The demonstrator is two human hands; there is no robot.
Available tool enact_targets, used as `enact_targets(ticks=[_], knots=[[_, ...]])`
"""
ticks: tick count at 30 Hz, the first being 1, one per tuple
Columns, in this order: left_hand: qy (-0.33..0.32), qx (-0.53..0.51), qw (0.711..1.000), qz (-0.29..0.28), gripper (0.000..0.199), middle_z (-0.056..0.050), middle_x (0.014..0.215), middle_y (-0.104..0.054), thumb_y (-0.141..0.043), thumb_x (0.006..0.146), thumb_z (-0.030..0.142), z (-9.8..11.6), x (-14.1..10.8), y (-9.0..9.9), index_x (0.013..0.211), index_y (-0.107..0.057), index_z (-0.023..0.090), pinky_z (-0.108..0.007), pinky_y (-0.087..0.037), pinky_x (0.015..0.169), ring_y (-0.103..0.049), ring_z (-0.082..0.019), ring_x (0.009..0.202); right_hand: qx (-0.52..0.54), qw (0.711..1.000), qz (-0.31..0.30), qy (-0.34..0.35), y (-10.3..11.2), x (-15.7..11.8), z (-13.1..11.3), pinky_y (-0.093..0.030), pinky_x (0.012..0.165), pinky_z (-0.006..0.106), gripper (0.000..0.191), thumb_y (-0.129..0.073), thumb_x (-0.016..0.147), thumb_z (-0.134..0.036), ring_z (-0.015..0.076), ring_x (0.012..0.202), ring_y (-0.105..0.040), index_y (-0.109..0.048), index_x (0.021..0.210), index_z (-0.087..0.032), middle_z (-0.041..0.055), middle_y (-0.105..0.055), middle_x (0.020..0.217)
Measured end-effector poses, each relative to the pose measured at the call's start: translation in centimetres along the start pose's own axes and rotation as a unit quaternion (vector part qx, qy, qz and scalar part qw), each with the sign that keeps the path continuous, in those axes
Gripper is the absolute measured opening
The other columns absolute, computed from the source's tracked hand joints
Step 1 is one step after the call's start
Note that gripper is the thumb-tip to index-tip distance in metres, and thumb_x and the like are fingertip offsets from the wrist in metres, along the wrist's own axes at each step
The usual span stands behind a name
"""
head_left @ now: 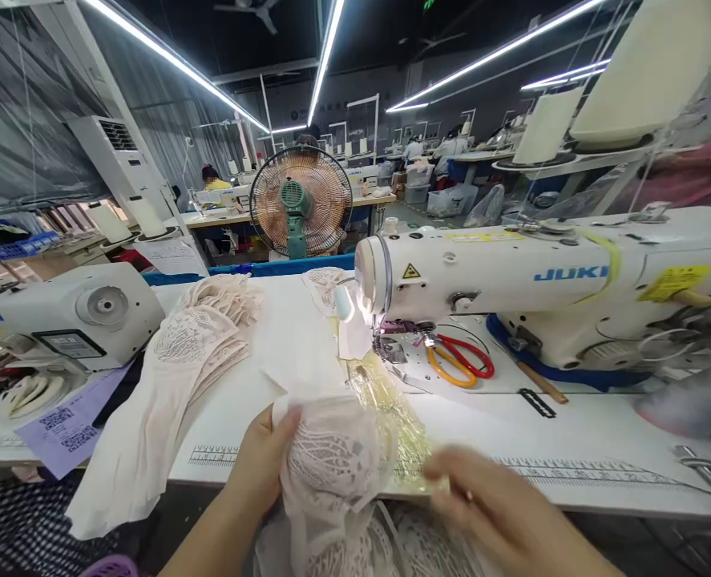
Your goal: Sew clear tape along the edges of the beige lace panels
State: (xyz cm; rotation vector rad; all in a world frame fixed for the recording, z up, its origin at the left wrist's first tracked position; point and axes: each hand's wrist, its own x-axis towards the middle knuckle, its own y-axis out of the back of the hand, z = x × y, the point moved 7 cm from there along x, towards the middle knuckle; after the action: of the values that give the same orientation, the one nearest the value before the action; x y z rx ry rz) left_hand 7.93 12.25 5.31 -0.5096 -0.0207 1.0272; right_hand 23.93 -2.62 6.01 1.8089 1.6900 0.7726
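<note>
My left hand (262, 457) is closed on a pale lace bra (334, 453) at the table's front edge, thumb on top of the fabric. The bra's lower part hangs over the edge towards me, where more lace shows. To the right of it, my right hand (487, 501) is smeared by motion, so its fingers cannot be read. Between the two hands lies a crinkled yellowish clear film (403, 421). It runs back to the lit needle area of a white sewing machine (487, 268). Another lace piece (324, 288) lies behind the needle area.
A stack of pale lace pieces (195, 340) drapes over the table edge at left, beside a second sewing machine (108, 308) and a purple paper (70, 425). Red and orange-handled scissors (466, 361) and a wooden-handled tool (541, 382) lie under the right machine. A fan (300, 200) stands behind.
</note>
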Motion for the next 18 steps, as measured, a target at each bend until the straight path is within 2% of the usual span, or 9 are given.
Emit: enact_targets(ticks=[1,2,3,4,5,7,10,13,18], knots=[[0.003,0.021,1.000,-0.008,0.036,-0.008,0.084,-0.071,-0.072,0.071,0.036,-0.4,-0.2,-0.4,0.097,-0.064,0.013,-0.034,-0.050,0.075,-0.065,-0.025,0.085,0.040,0.997,0.068,-0.023,1.4,1.1,0.5,-0.046,0.068,0.033,0.031,-0.034,0.093,-0.044,0.0184,0.075,-0.056,-0.053,0.107,-0.024,0.0085,-0.059,0.099],[0.005,0.043,0.999,-0.011,0.035,-0.008,0.081,-0.071,-0.072,0.071,0.038,-0.7,-0.4,-0.6,0.094,-0.065,0.013,-0.033,-0.051,0.072,-0.065,-0.025,0.082,0.094,0.990,0.103,-0.035,2.1,2.2,0.9,-0.045,0.067,0.032,0.033,-0.038,0.090,-0.047,0.0181,0.076,-0.055,-0.051,0.109,-0.023,0.0101,-0.055,0.110],[0.003,0.068,0.998,-0.009,0.036,-0.008,0.079,-0.071,-0.071,0.071,0.041,-1.0,-0.6,-0.6,0.092,-0.066,0.013,-0.033,-0.050,0.069,-0.065,-0.025,0.079,0.159,0.982,0.089,-0.040,1.7,3.5,1.2,-0.044,0.065,0.030,0.032,-0.043,0.087,-0.048,0.0167,0.073,-0.054,-0.051,0.105,-0.022,0.0089,-0.054,0.108],[-0.007,0.098,0.995,-0.004,0.036,-0.007,0.078,-0.071,-0.071,0.071,0.042,-1.1,-0.7,-0.6,0.091,-0.066,0.013,-0.032,-0.050,0.068,-0.064,-0.025,0.077,0.223,0.973,0.043,-0.049,0.7,4.6,1.3,-0.043,0.061,0.028,0.030,-0.046,0.085,-0.049,0.0150,0.066,-0.053,-0.052,0.094,-0.021,0.0049,-0.056,0.090],[-0.024,0.135,0.991,0.002,0.036,-0.007,0.079,-0.071,-0.070,0.071,0.043,-1.1,-0.8,-0.6,0.090,-0.067,0.013,-0.032,-0.049,0.068,-0.064,-0.025,0.077,0.254,0.966,0.012,-0.047,-0.2,5.6,1.4,-0.040,0.054,0.026,0.033,-0.045,0.085,-0.052,0.0130,0.057,-0.049,-0.050,0.079,-0.020,0.0001,-0.051,0.071],[-0.067,0.220,0.973,0.008,0.034,-0.007,0.081,-0.071,-0.068,0.072,0.043,-0.8,-1.0,-0.6,0.089,-0.069,0.014,-0.031,-0.048,0.073,-0.062,-0.025,0.079,0.296,0.953,-0.026,-0.050,-2.0,6.8,1.6,-0.032,0.045,0.023,0.040,-0.043,0.083,-0.055,0.0095,0.045,-0.039,-0.036,0.063,-0.021,-0.0063,-0.035,0.053],[-0.104,0.346,0.932,-0.023,0.028,-0.005,0.076,-0.070,-0.060,0.078,0.041,-0.5,-1.4,-1.2,0.082,-0.072,0.016,-0.030,-0.046,0.074,-0.060,-0.025,0.077,0.321,0.944,-0.066,-0.048,-3.6,7.0,1.9,-0.027,0.040,0.021,0.039,-0.044,0.083,-0.054,0.0077,0.042,-0.031,-0.034,0.063,-0.021,-0.0078,-0.029,0.053],[-0.076,0.436,0.893,-0.079,0.032,-0.005,0.068,-0.067,-0.051,0.084,0.040,-0.8,-1.5,-2.1,0.075,-0.072,0.017,-0.027,-0.045,0.066,-0.059,-0.024,0.069,0.309,0.947,-0.087,-0.022,-3.7,6.6,1.7,-0.025,0.046,0.022,0.033,-0.046,0.084,-0.044,0.0085,0.050,-0.031,-0.038,0.063,-0.019,-0.0057,-0.032,0.059],[-0.059,0.483,0.856,-0.178,0.033,-0.007,0.081,-0.069,-0.045,0.089,0.039,-1.1,-0.6,-3.3,0.084,-0.070,0.019,-0.026,-0.046,0.074,-0.060,-0.023,0.075,0.266,0.960,-0.089,0.007,-3.3,6.6,1.3,-0.023,0.052,0.025,0.033,-0.045,0.083,-0.032,0.0103,0.056,-0.028,-0.029,0.057,-0.020,-0.0053,-0.028,0.059]])
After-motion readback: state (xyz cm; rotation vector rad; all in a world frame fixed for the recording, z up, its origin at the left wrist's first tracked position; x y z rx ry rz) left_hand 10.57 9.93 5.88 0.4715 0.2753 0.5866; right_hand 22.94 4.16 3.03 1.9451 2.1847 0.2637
